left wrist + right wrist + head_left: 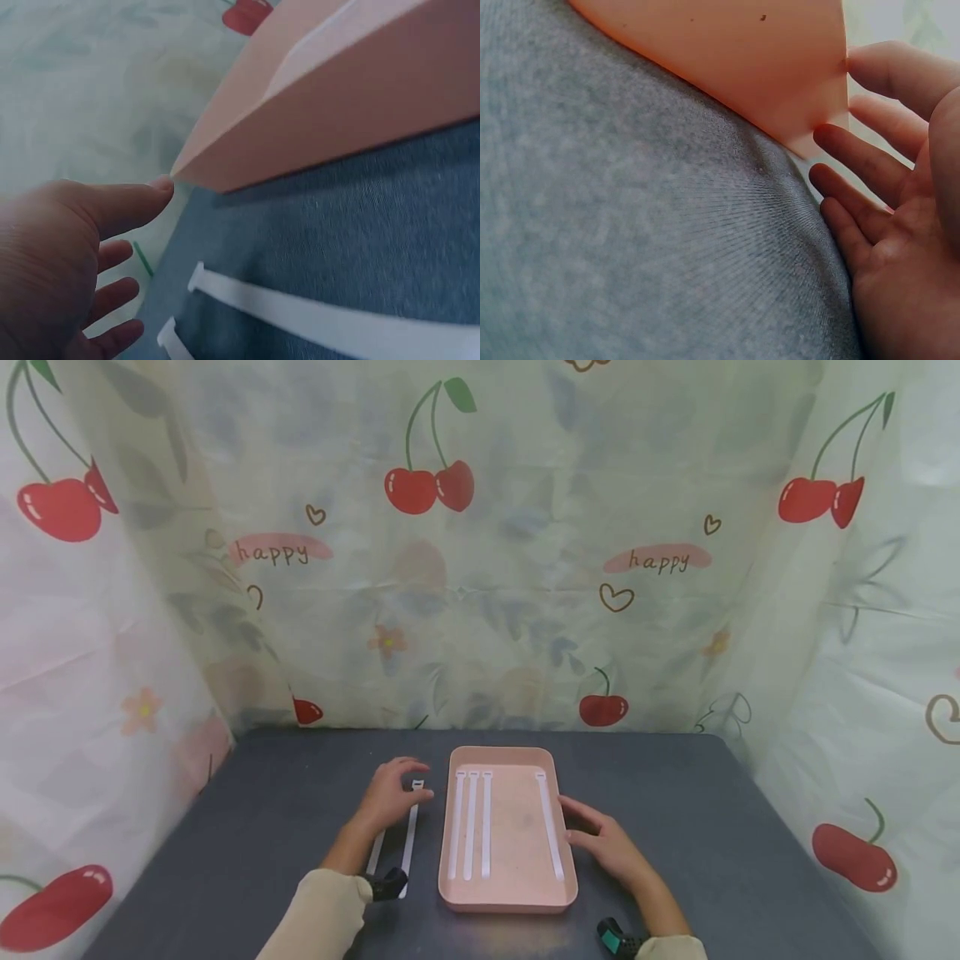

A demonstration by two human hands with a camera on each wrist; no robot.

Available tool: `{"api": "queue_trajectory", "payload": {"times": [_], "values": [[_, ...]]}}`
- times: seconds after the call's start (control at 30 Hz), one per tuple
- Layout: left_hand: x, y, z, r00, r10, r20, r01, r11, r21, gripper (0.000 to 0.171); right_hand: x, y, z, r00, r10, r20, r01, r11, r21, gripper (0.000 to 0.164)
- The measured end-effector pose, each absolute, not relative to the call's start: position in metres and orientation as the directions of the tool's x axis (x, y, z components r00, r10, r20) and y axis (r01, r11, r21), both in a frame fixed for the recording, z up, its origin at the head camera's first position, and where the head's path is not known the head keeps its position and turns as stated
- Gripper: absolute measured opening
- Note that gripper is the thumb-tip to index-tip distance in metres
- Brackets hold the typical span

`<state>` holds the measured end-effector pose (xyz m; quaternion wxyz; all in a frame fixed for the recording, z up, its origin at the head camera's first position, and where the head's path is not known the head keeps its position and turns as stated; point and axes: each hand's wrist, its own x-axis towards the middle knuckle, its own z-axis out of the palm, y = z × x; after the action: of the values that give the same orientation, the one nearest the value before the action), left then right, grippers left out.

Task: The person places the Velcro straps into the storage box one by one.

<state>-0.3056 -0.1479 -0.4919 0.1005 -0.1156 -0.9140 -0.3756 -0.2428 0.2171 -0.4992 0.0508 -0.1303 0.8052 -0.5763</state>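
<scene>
A pink tray [517, 835] sits upright on the table, holding several white straps with slotted heads. Three of them, such as this strap [471, 827], lie side by side at its left, and a single strap [550, 827] lies along its right. Left of the tray, two more white straps rest on the table; the nearer one [300, 311] is partly covered by my left hand [387, 793] in the head view. That hand hovers over its head end, fingers apart and holding nothing. My right hand [606, 843] touches the tray's right wall with loosely extended fingers.
The dark table [660, 802] stretches to both sides of the tray. A curtain [517, 635] printed with cherries hangs behind the table and along its sides. Black bands [386, 885] are worn on both wrists.
</scene>
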Motion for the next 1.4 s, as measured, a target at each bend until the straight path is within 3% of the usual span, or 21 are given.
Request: {"api": "queue_trajectory", "payload": {"times": [0.27,0.47,0.77,1.03,1.4], "values": [[-0.300,-0.168,-0.505,-0.964,0.095,0.249,0.241,0.714,0.658,0.038,-0.259,0.225,-0.531,-0.966,-0.249,0.069,-0.147,0.308,-0.940,0.056],[-0.296,-0.176,-0.507,-0.973,0.078,0.218,0.205,0.730,0.653,0.040,-0.258,0.226,-0.528,-0.961,-0.264,0.081,-0.159,0.288,-0.945,0.057],[-0.286,-0.188,-0.508,-0.958,0.121,0.260,0.264,0.729,0.632,0.040,-0.251,0.221,-0.517,-0.963,-0.259,0.070,-0.150,0.305,-0.941,0.057],[-0.288,-0.194,-0.509,-0.984,0.089,0.152,0.166,0.763,0.625,0.045,-0.259,0.225,-0.530,-0.965,-0.250,0.075,-0.154,0.316,-0.936,0.058],[-0.285,-0.199,-0.508,-0.992,0.057,0.115,0.113,0.805,0.582,0.042,-0.241,0.216,-0.495,-0.958,-0.281,0.056,-0.149,0.324,-0.934,0.057]]}}
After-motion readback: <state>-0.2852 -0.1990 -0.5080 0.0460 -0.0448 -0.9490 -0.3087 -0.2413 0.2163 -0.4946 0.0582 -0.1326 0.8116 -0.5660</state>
